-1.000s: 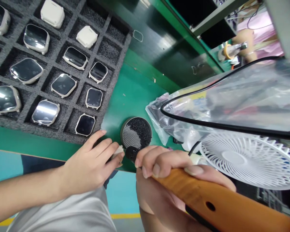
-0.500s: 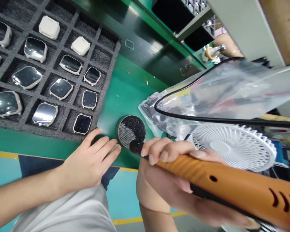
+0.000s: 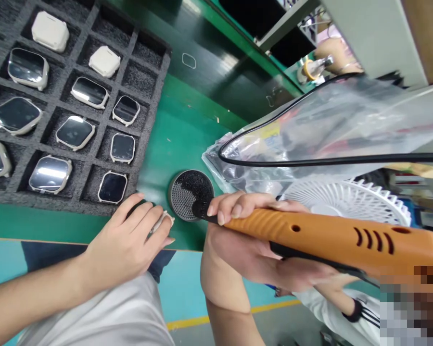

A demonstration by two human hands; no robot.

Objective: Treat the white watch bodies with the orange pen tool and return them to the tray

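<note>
My left hand [image 3: 130, 240] is closed around a watch case [image 3: 162, 222], mostly hidden under the fingers; only a pale edge shows. It rests at the bench edge, beside the foam tray [image 3: 153, 103]. My right hand [image 3: 238, 226] grips an orange electric screwdriver [image 3: 321, 233], held nearly level. Its black nose [image 3: 200, 209] is over the near right rim of a round dish [image 3: 171, 192]. In the dish, tiny black pieces [image 3: 193, 182], apparently screws, lie heaped on one side, and a perforated plate [image 3: 183, 204] shows on the other. The tool's very tip is hard to make out.
Smartwatches [image 3: 112, 187] sit in the tray's cells, two with pale backs up. Right of the dish lie a clear plastic bag [image 3: 310, 129], a looping black cable [image 3: 238, 162] and a white fan [image 3: 368, 202]. Another person's sleeve [image 3: 357, 312] shows at lower right.
The view has shifted slightly, so the tray sits further left. The screwdriver is more level and its nose stays at the dish. More of the watch case shows between the left fingers.
</note>
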